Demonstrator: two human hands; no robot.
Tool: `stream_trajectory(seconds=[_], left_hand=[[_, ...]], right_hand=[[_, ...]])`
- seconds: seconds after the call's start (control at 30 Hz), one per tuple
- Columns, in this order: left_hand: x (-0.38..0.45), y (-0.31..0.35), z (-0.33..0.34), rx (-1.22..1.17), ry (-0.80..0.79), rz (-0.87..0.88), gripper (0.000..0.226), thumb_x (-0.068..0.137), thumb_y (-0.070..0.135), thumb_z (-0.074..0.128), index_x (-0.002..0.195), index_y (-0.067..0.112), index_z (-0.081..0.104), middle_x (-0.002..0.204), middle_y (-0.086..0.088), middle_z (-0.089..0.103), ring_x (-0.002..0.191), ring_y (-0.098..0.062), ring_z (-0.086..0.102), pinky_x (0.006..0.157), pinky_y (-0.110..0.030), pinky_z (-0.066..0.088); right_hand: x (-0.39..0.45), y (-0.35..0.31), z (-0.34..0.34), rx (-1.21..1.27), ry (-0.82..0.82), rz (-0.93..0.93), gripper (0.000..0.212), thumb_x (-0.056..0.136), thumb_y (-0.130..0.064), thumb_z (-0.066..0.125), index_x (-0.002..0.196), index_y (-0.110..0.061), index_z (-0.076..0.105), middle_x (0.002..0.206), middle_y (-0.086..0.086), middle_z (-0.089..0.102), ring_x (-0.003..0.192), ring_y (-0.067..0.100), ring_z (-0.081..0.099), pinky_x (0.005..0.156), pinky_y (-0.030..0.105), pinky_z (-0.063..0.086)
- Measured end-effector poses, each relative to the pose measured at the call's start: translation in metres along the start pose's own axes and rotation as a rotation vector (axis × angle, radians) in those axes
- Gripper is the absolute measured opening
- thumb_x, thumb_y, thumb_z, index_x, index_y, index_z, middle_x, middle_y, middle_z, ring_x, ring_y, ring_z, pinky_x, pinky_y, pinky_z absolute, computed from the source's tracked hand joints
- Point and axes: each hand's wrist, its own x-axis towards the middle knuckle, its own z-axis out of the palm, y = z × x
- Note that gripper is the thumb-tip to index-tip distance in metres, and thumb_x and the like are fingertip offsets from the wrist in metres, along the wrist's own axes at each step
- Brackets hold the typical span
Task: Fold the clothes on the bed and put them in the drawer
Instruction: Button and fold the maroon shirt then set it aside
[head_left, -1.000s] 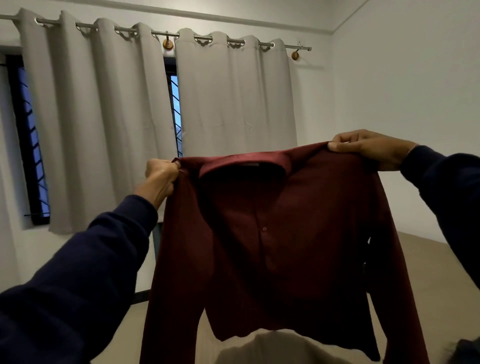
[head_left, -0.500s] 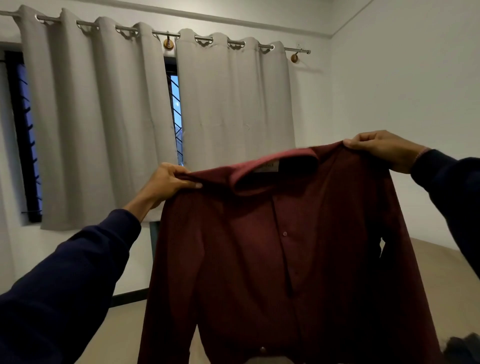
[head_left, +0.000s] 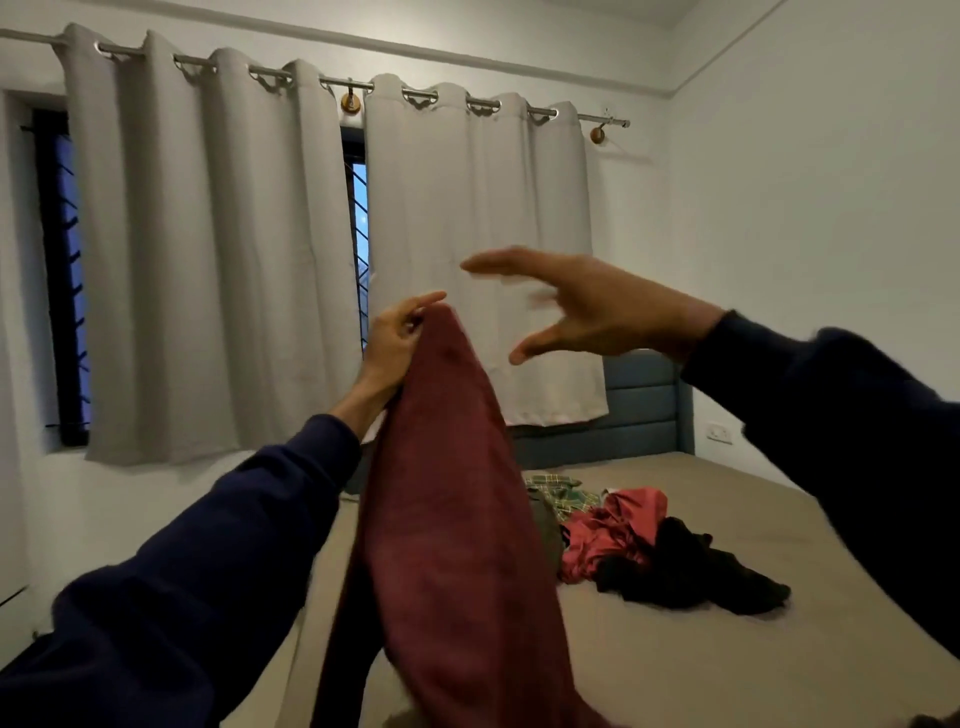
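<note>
Grey curtains (head_left: 208, 249) hung on a metal rod (head_left: 343, 82) before a barred window (head_left: 358, 244); blue headboard (head_left: 644, 410); wall socket (head_left: 721, 432).

The shirt (head_left: 457, 519) is hanging from the left hand (head_left: 392, 338), which is pinching its top edge, in front of the curtains (head_left: 322, 260). The right hand (head_left: 587, 306) is hovering just to the right of it and slightly higher, apart from the cloth. Behind and right of the shirt, a heap of clothes (head_left: 639, 545) is lying on the bed (head_left: 727, 649). The headboard (head_left: 639, 410) is standing at the far end of the bed, below the right curtain.
</note>
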Motion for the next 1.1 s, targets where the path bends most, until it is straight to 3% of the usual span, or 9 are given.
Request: stream_trajectory(seconds=[0.1,0.17,0.27,0.4,0.53,0.7,0.8,0.93,1.1], left_hand=[[-0.008,0.031,0.027,-0.154,-0.083,0.012,0.029,0.083,0.005,0.070,0.111,0.010,0.064,0.097,-0.003,0.067,0.080,0.002,0.066,0.070,-0.015,0.051],[-0.011,0.035,0.038,-0.195,-0.119,-0.091,0.044,0.080,0.006,0.073,0.119,0.003,0.053,0.090,0.003,0.060,0.071,0.003,0.063,0.060,-0.010,0.048],[-0.011,0.021,0.029,-0.141,-0.231,-0.332,0.061,0.073,0.027,0.087,0.117,0.007,0.050,0.083,0.001,0.062,0.072,-0.008,0.060,0.061,-0.019,0.051],[-0.028,0.000,0.014,0.089,-0.240,-0.453,0.038,0.076,0.043,0.085,0.085,0.012,0.065,0.074,0.000,0.064,0.067,-0.011,0.059,0.059,-0.025,0.048],[-0.108,-0.014,0.001,-0.096,-0.093,-0.697,0.071,0.065,0.087,0.062,0.087,0.020,0.068,0.078,0.005,0.067,0.067,-0.011,0.061,0.056,-0.025,0.046],[-0.217,-0.030,0.046,0.007,-0.430,-0.704,0.048,0.069,0.057,0.084,0.103,0.028,0.067,0.093,0.010,0.074,0.081,-0.006,0.070,0.068,-0.026,0.058],[-0.251,-0.055,0.072,-0.030,-0.371,-0.884,0.027,0.090,0.032,0.075,0.104,0.009,0.073,0.088,-0.003,0.076,0.073,-0.014,0.071,0.069,-0.044,0.062],[-0.238,-0.055,0.060,-0.005,-0.206,-0.849,0.030,0.105,0.019,0.049,0.086,0.006,0.068,0.073,-0.004,0.067,0.062,-0.016,0.062,0.054,-0.028,0.046],[-0.170,-0.055,0.006,0.073,0.124,-0.739,0.033,0.105,0.010,0.038,0.079,0.008,0.058,0.074,-0.007,0.058,0.066,-0.021,0.056,0.056,-0.032,0.041]], right_hand=[[0.040,0.004,0.018,-0.561,-0.052,-0.116,0.088,0.074,-0.041,0.085,0.149,-0.025,0.044,0.157,0.004,0.039,0.148,0.025,0.027,0.125,0.045,0.012],[0.041,0.006,0.030,-0.461,-0.085,-0.080,0.051,0.079,-0.037,0.083,0.123,-0.020,0.066,0.127,0.003,0.060,0.121,0.020,0.053,0.119,0.039,0.030],[0.034,0.017,0.046,-0.330,0.067,-0.051,0.022,0.085,-0.026,0.079,0.086,-0.018,0.059,0.074,-0.009,0.055,0.064,0.010,0.051,0.063,0.025,0.043],[0.035,0.036,0.064,-0.428,0.071,0.123,0.025,0.087,-0.035,0.076,0.087,-0.016,0.060,0.072,-0.005,0.055,0.065,0.018,0.054,0.061,0.032,0.047],[0.033,0.045,0.061,-0.668,0.150,0.290,0.025,0.088,-0.040,0.069,0.086,-0.016,0.064,0.077,0.004,0.057,0.074,0.031,0.061,0.067,0.042,0.055],[0.029,0.049,0.057,-0.772,0.277,0.476,0.028,0.086,-0.032,0.063,0.066,-0.013,0.056,0.059,0.003,0.045,0.061,0.032,0.055,0.062,0.038,0.049],[0.022,0.052,0.051,-0.774,0.312,0.553,0.033,0.085,-0.037,0.067,0.065,-0.013,0.056,0.058,0.003,0.041,0.061,0.030,0.051,0.063,0.035,0.040],[-0.006,0.074,0.032,-0.752,0.286,0.619,0.041,0.085,-0.048,0.071,0.070,-0.010,0.065,0.063,0.008,0.052,0.065,0.033,0.052,0.064,0.036,0.040],[-0.052,0.104,0.011,-0.163,0.210,0.596,0.048,0.080,-0.047,0.080,0.063,-0.008,0.057,0.062,0.008,0.053,0.062,0.019,0.049,0.058,0.031,0.037]])
